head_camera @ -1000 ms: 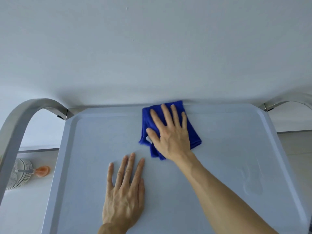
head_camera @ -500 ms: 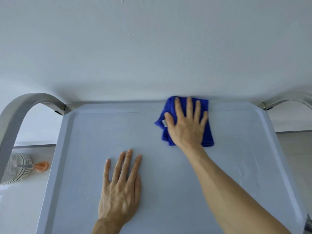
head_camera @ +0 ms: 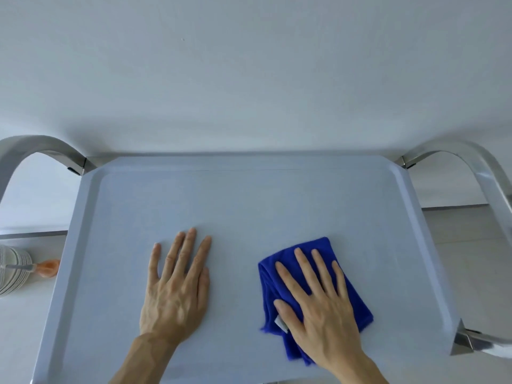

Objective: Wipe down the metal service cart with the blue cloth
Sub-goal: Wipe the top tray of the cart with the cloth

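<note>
Pressing the folded blue cloth flat under straightened fingers, the right hand is dragging it back from the far rim to the service cart top's near right, while the left hand is bracing, fingers relaxed; another strip looks wiped.

Bare forearms, ringless fingers

- The right hand, fingers flat on the folded blue cloth, has drawn the cloth back from the far rim of the cart's top tray to the near right part of it.
- The cloth now lies level with the left hand, apart from it.
- The far middle of the tray, covered before, now shows bare.
</note>
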`<state>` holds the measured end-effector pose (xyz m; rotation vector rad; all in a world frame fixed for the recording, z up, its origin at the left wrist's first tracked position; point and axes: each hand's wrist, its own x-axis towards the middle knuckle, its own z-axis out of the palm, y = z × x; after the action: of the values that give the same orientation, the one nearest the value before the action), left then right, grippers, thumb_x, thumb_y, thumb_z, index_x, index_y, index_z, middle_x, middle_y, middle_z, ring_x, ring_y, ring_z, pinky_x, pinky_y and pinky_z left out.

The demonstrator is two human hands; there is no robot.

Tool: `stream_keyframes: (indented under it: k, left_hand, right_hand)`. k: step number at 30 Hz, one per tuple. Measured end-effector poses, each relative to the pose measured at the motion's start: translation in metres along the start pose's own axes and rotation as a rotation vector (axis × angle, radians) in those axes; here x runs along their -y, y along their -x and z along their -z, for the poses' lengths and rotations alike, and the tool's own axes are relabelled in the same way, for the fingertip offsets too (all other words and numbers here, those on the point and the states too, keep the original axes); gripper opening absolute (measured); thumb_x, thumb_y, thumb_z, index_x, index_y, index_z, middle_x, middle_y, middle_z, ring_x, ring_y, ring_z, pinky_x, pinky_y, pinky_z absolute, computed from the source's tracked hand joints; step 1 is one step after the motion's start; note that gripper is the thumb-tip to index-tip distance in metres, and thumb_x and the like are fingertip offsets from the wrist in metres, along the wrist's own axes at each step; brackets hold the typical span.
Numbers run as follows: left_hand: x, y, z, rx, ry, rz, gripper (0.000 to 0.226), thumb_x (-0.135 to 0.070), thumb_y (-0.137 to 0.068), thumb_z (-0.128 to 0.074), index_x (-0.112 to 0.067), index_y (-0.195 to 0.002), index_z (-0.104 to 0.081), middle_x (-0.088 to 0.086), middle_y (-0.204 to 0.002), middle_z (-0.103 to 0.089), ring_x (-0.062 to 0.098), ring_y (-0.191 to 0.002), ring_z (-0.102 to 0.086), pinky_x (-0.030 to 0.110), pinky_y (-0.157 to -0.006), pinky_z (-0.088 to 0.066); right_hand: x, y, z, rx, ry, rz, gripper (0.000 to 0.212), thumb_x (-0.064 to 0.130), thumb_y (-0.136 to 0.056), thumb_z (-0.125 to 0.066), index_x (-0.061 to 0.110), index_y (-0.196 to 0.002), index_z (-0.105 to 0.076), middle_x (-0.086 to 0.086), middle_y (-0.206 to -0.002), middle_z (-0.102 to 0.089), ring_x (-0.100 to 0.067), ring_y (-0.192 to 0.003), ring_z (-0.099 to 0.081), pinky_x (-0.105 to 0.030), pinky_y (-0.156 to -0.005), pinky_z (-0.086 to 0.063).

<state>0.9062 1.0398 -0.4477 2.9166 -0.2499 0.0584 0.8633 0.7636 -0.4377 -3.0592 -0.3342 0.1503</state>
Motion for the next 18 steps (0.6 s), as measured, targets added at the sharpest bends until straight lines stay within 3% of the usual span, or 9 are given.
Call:
stream_keyframes:
  k: [10, 18]
  left_hand:
    - [-0.0047, -0.0005, 0.0025, -0.015, 0.001, 0.002, 0.051, -0.029, -0.101, -0.030, -0.016, -0.149, -0.043, 0.013, -0.157, -0.037, 0.028, -0.147, -0.031, 0.056, -0.120, -0.017]
    - [-0.0043, 0.0012, -0.0003, 0.003, -0.022, 0.017, 0.052, -0.032, -0.102, -0.027, -0.021, -0.152, -0.036, 0.010, -0.159, -0.033, 0.026, -0.149, -0.026, 0.054, -0.122, -0.010]
  right_hand:
    - [0.0013, 0.0084, 0.0013, -0.032, 0.035, -0.082, 0.060, 0.061, -0.099, -0.030, 0.040, -0.155, -0.024, 0.000, -0.165, -0.022, -0.026, -0.153, -0.015, -0.055, -0.120, -0.021]
    - [0.0048, 0.0096, -0.0010, -0.068, 0.016, -0.115, 0.058, 0.061, -0.099, -0.032, 0.042, -0.153, -0.029, 0.002, -0.165, -0.023, -0.025, -0.153, -0.017, -0.053, -0.121, -0.018]
